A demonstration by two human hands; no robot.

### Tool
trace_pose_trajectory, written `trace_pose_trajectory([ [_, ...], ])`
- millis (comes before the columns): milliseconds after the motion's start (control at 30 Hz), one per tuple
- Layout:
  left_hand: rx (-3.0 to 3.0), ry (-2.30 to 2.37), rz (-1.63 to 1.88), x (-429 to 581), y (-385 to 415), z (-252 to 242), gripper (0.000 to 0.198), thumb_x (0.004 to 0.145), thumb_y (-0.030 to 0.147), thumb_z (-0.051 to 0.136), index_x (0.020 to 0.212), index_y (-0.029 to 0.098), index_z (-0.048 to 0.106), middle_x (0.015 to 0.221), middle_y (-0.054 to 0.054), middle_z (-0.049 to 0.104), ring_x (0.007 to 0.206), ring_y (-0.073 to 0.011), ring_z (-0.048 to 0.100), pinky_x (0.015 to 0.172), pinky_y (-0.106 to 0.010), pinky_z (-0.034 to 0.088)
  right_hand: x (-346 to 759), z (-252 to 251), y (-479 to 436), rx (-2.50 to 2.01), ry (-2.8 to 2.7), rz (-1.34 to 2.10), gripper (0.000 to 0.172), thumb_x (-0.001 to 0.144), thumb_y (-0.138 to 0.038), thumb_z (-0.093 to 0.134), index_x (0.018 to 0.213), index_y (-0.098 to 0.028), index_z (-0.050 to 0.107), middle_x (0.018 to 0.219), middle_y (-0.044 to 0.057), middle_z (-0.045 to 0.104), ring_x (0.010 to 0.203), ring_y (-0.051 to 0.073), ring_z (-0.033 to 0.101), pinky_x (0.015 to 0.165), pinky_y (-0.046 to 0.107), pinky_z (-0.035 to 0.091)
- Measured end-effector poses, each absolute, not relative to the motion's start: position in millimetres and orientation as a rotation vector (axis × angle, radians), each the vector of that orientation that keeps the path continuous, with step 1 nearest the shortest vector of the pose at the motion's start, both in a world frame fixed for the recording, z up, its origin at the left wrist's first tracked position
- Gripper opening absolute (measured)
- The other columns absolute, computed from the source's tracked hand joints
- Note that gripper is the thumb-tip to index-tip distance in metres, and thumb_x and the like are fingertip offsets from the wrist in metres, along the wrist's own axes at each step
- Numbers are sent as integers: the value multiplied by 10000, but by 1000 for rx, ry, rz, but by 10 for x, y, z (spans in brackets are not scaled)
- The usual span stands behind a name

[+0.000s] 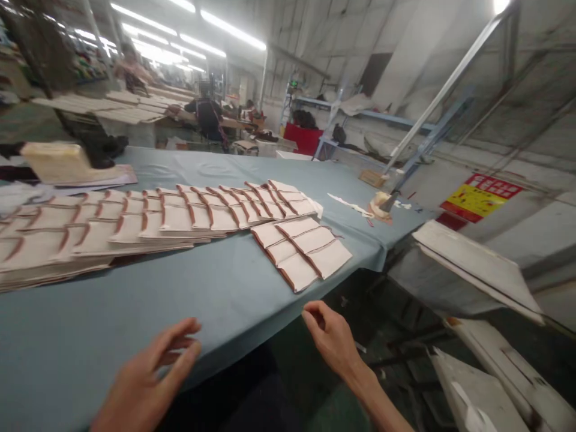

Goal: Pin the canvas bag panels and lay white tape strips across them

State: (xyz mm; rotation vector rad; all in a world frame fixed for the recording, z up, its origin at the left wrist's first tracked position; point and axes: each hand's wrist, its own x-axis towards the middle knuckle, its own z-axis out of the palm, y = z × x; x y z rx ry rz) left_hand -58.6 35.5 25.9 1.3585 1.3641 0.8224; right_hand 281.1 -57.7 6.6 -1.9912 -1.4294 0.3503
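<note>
My left hand [155, 372] hovers over the near edge of the blue-covered table [202, 288], thumb and fingers apart, with nothing in it. Just off the table edge is my right hand [330, 339], its fingers curled in toward the thumb; no object shows in it. Nearest to the right hand lie two overlapping cream fabric pieces [292, 258] with brown edging and dark cross seams, close to the table's front edge. A long overlapping row of similar cream pieces [175, 213] stretches to the left. Neither hand touches the fabric.
A tape dispenser [381, 205] and white scraps [351, 206] lie at the table's right end. At the back left is a cream block-shaped object [56, 162]. Pale boards [477, 264] stand to the right, beside a metal post [445, 90]. People work at tables behind.
</note>
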Motion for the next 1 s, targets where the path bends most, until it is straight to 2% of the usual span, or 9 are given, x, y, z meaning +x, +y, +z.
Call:
trace_pose_trajectory([
  [67,1181,1196,687,43,485,219,840,541,707,916,1185,202,724,1276,-190,828,1194,-429,768,985,-483,653,3049,-11,-580,-2028,-1385,219,253,1034,-412,569,1059,-215,726,844,40,756,739,232,719,734,349,564],
  [167,1156,1070,569,883,661,210,827,614,676,885,1222,156,676,1398,-262,759,1212,-402,775,927,-427,665,3403,-133,-513,-2047,-1362,49,280,1020,-367,589,1215,-204,707,1128,125,803,1012,293,771,926,433,617],
  [267,1169,1046,498,1428,826,204,794,671,671,854,1222,130,669,1363,-259,761,1203,-367,778,887,-374,654,3731,-256,-321,-2034,-1396,-68,384,989,-317,633,1350,-190,671,1406,182,739,1294,341,700,1125,511,558],
  [333,1187,1061,472,1650,922,187,767,676,690,834,1184,135,686,1292,-213,786,1127,-329,789,800,-332,636,3906,-339,-148,-2024,-1430,-112,451,970,-314,680,1397,-173,657,1477,199,705,1377,360,652,1194,538,509],
  [467,1257,1158,458,1906,1058,133,588,756,681,809,991,154,692,1014,-103,801,714,-186,710,542,-258,487,4094,-484,163,-2008,-1498,-153,482,962,-327,733,1412,-168,666,1496,194,698,1409,365,624,1230,541,465],
  [600,1356,1219,460,2068,1157,84,421,954,540,755,778,177,634,710,23,676,516,-109,541,483,-237,386,4166,-536,311,-2014,-1532,-174,429,1004,-335,704,1402,-176,678,1457,179,723,1329,360,658,1139,519,516],
  [733,1407,1244,537,2165,1169,31,469,967,523,712,652,210,562,561,77,516,488,-119,465,532,-262,391,4260,-483,354,-2024,-1556,-190,342,1027,-360,696,1322,-187,715,1355,147,774,1230,331,696,1075,465,535],
  [900,1461,1311,684,1900,947,3,478,817,645,618,547,266,508,523,17,554,575,-204,539,639,-332,442,4291,-452,426,-2042,-1554,-191,325,1074,-407,643,1312,-199,720,1376,141,769,1241,311,692,1072,432,533],
  [1000,1485,1367,695,1471,779,84,469,816,640,612,539,277,506,487,17,542,538,-207,503,618,-338,429,4242,-480,497,-2059,-1556,-176,327,1076,-412,640,1305,-199,735,1424,165,748,1278,343,672,1101,481,519],
])
